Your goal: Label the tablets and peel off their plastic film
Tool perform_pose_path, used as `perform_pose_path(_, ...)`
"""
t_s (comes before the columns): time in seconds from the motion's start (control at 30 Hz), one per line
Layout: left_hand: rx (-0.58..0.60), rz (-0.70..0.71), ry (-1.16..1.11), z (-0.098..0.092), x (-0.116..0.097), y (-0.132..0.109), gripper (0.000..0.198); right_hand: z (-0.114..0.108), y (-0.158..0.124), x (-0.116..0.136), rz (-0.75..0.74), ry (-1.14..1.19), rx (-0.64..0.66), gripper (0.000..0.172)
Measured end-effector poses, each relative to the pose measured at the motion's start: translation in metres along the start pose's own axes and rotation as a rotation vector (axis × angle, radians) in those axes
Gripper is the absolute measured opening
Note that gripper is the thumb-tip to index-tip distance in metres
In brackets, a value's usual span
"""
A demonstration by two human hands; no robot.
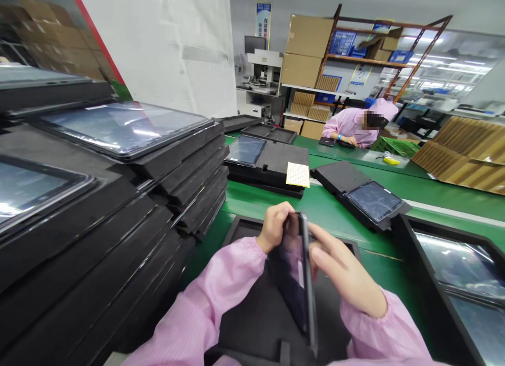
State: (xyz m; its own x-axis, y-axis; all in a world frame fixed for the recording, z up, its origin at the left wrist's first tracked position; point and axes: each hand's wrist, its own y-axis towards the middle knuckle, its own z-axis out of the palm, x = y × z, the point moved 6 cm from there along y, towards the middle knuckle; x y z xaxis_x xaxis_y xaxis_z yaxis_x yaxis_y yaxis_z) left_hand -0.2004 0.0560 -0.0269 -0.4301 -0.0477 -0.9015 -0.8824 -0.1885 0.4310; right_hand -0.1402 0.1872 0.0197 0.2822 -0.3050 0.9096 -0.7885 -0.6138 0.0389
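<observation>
A tablet (pixel 295 282) stands nearly on edge in front of me, tilted, its dark glossy screen facing left and a small white label low on it. My left hand (pixel 275 225) is closed on its upper corner. On the other side, my right hand (pixel 341 268) reaches to the tablet's back with fingers stretched and apart; the fingertips are partly hidden behind its edge. Below both hands lies a black foam tray (pixel 252 324). A yellow-edged sheet of small labels (pixel 298 174) rests on another foam tray beyond.
Tall stacks of black foam trays (pixel 189 182) with tablets rise at left. More trays hold tablets (pixel 374 200) on the green bench (pixel 244 197) and at right. Across it, a person in pink (pixel 355 125) works near corrugated cardboard dividers (pixel 465 150).
</observation>
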Motion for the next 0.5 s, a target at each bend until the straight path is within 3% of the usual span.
perform_pose_path(0.1, -0.255, -0.061, -0.001, -0.006, 0.016, -0.021, 0.049, -0.002, -0.014, 0.003, 0.027, -0.290, -0.116, 0.063)
perform_pose_path(0.17, -0.393, -0.164, -0.014, -0.010, 0.036, -0.032, 0.039, -0.002, -0.027, 0.000, 0.014, -0.374, -0.191, 0.059)
perform_pose_path(0.3, -0.407, -0.355, -0.099, -0.015, 0.064, -0.029, 0.038, 0.007, -0.055, -0.016, -0.071, -0.364, -0.354, 0.055)
perform_pose_path(0.4, -0.384, -0.350, -0.155, -0.021, 0.051, -0.004, 0.035, 0.022, -0.067, -0.030, -0.142, -0.341, -0.403, 0.059)
perform_pose_path(0.5, -0.370, -0.253, -0.193, -0.025, 0.020, 0.024, 0.025, 0.043, -0.062, -0.035, -0.217, -0.304, -0.271, 0.073)
